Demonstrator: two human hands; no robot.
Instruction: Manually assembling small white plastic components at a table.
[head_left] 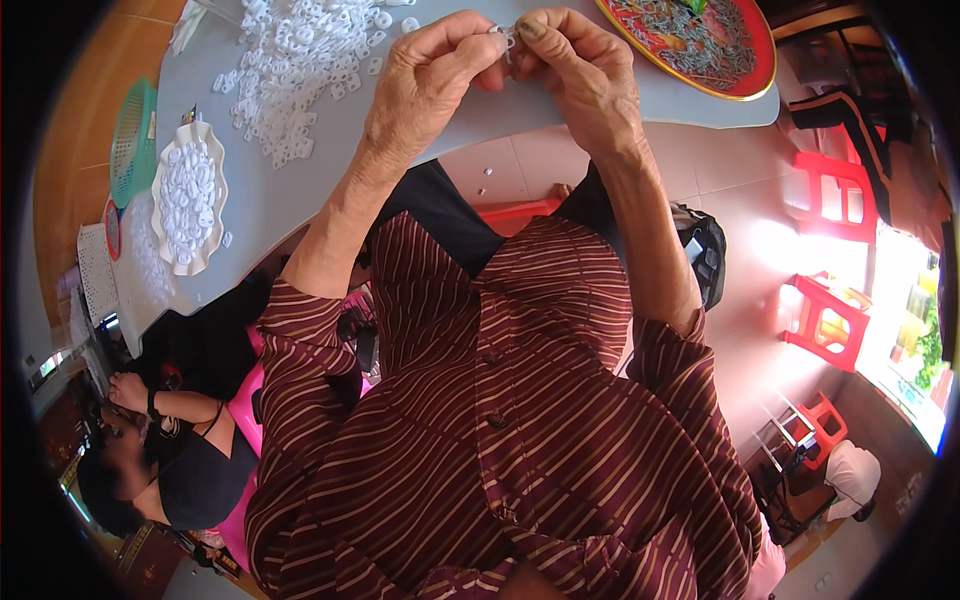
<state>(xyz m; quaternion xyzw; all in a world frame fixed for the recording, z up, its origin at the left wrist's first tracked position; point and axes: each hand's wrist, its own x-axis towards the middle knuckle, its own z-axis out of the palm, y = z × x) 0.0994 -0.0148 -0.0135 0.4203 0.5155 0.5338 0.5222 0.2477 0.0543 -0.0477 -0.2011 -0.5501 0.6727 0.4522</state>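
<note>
At top centre, left hand (430,85) and right hand (580,75) pinch one small white ring (505,38) between fingertips; a heaped dish (165,185) holds finished pieces, the loose pile (300,65) remaining.

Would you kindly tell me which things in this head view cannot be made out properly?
- Small white piece, head view: pinched between the left hand and right hand; fingertips cover it, so its shape is unclear.
- Red tray, head view: cut off by the top edge; its grey contents are too small to identify.
- Pile of white rings, head view: its far side runs past the top edge.
- Green basket, head view: bent and squeezed at the fisheye rim.
</note>
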